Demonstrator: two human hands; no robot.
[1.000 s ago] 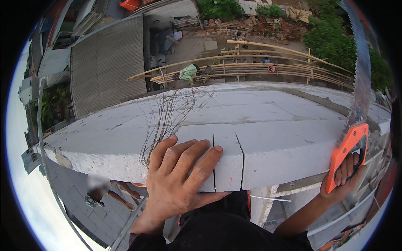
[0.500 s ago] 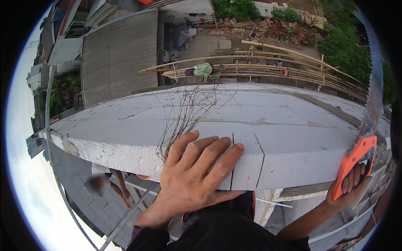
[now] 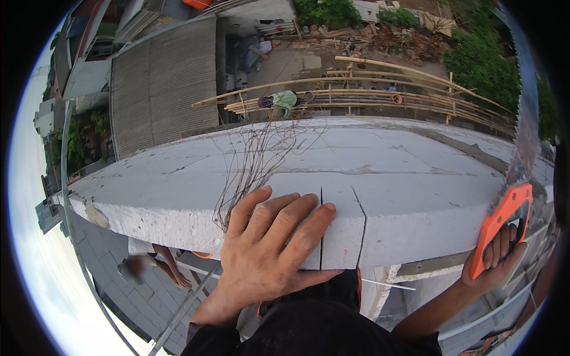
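My left hand (image 3: 267,249) lies over the near edge of a white aerated concrete block (image 3: 415,228), fingers bent across its top and thumb along its lower edge. Just right of the fingertips, two dark cuts run down through the block's top and front face, with a small red mark between them. A bundle of thin wires (image 3: 252,157) rises beside my knuckles; its lower end is partly hidden by the hand. At the right, my right hand (image 3: 497,256) is closed round the orange handle of a handsaw (image 3: 526,127). Its toothed blade points up and away, apart from the cuts.
Beyond the white block wall (image 3: 380,142), far below, are bamboo scaffold poles (image 3: 404,98) and a person in a green top (image 3: 285,101). A corrugated roof (image 3: 163,89) lies left. Another person (image 3: 136,267) is below at lower left, near a metal pole (image 3: 184,302).
The view has shifted slightly, so the wall and left hand sit a little further left. Both hands keep their holds. The lower-left person's arm has moved slightly.
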